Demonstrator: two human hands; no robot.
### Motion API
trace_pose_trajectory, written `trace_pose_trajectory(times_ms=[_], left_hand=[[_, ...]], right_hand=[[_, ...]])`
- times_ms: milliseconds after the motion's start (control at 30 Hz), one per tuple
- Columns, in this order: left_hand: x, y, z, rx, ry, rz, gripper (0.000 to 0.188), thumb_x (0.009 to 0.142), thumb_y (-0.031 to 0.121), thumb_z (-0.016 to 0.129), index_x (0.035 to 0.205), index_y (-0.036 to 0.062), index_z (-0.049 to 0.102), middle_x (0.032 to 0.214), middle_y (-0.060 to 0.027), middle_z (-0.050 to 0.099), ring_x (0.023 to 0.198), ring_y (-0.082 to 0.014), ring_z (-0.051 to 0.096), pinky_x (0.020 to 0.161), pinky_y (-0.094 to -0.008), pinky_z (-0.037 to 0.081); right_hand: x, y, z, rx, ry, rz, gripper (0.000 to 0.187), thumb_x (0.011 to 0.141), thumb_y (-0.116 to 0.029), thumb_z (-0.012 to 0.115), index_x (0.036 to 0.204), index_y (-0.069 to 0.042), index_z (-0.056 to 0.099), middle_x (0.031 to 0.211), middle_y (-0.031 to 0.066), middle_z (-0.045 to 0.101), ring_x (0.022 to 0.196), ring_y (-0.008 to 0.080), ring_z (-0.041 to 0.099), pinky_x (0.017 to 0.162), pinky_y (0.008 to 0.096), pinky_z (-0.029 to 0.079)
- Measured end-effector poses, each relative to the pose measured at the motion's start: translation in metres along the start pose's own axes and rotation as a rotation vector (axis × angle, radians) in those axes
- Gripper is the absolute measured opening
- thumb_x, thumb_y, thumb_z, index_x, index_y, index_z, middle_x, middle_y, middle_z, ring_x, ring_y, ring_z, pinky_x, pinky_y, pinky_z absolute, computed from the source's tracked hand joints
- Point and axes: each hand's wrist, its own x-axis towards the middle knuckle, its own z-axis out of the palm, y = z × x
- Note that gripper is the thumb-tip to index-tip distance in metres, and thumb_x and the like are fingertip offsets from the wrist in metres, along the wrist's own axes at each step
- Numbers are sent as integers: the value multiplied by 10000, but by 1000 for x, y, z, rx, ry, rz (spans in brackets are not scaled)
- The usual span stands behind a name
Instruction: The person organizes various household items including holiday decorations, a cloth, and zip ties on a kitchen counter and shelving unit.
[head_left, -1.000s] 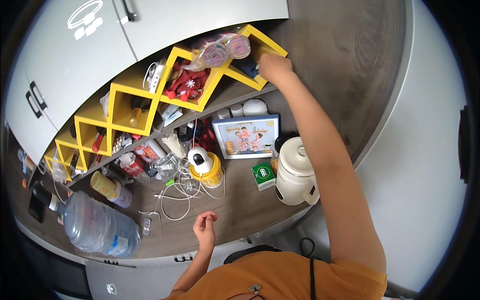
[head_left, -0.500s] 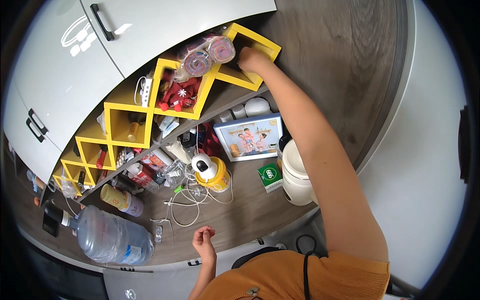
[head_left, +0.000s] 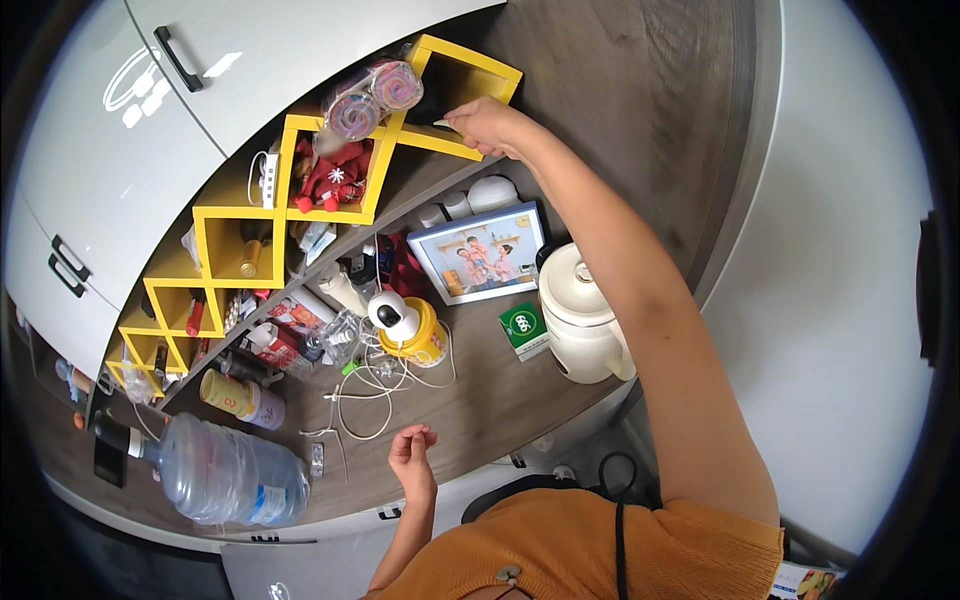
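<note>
My right hand [head_left: 487,127] is at the mouth of the top right yellow shelf cubby [head_left: 463,55], beside its lower edge. Its fingers pinch a small, thin, pale object [head_left: 443,123]; its kind cannot be made out. My left hand [head_left: 411,460] hovers near the front edge of the counter, fingers loosely curled, with nothing visible in them. Left of the right hand, wrapped rolls with colourful swirls [head_left: 372,100] rest on the yellow shelf. A red cloth item with a white snowflake [head_left: 336,177] lies in the cubby below them.
Under my right arm stand a cream kettle [head_left: 580,320], a green box [head_left: 524,331] and a framed picture [head_left: 480,255]. A white camera [head_left: 393,315] sits on a yellow tub [head_left: 428,340], with loose cables around. A large water bottle [head_left: 230,470] lies at left.
My right hand has drawn back from inside the cubby to its opening, and the pale object now shows in its fingers. The whole view has shifted slightly. My left hand stays curled.
</note>
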Motion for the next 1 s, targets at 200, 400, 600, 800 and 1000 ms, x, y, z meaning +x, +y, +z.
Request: trace_pose_trajectory(times_ms=[200, 400, 600, 800, 1000], left_hand=[[-8, -3, -1, 3, -18, 8, 85, 865, 58, 496, 877, 21, 571, 813, -44, 590, 690, -123, 561, 679, -264, 477], [-15, 2, -7, -9, 14, 15, 98, 871, 48, 484, 867, 11, 575, 813, -48, 591, 703, -120, 556, 691, -264, 477], [-27, -9, -28, -3, 100, -14, 80, 861, 47, 497, 862, 22, 574, 799, -42, 589, 679, -118, 558, 672, -261, 481], [-26, -15, -47, -3, 169, -41, 89, 860, 36, 488, 862, 24, 577, 797, -48, 597, 671, -129, 566, 666, -270, 487], [-12, -13, -43, -23, 116, -26, 95, 859, 42, 491, 888, 19, 579, 813, -49, 593, 673, -131, 566, 671, -273, 484]], right_hand=[[-40, 2, -14, -113, 17, -130, 321, 825, -213, 527, 1129, -118, 571, 689, 40, 529, 543, 102, 426, 473, 227, 333], [-25, 4, -31, -586, 381, -294, 341, 797, -245, 485, 1109, -150, 585, 1060, 141, 590, 1003, 289, 549, 864, 346, 430], [-5, -5, 4, -967, 494, -241, 207, 831, -134, 436, 949, -69, 593, 993, 150, 614, 932, 307, 589, 771, 380, 479], [50, -1, 15, -1020, 416, -227, 230, 815, -153, 450, 944, -58, 616, 1002, 162, 608, 951, 296, 587, 777, 392, 480], [87, 26, 4, -756, 272, -436, 311, 803, -225, 455, 997, -37, 608, 999, 184, 596, 964, 339, 557, 812, 415, 455]])
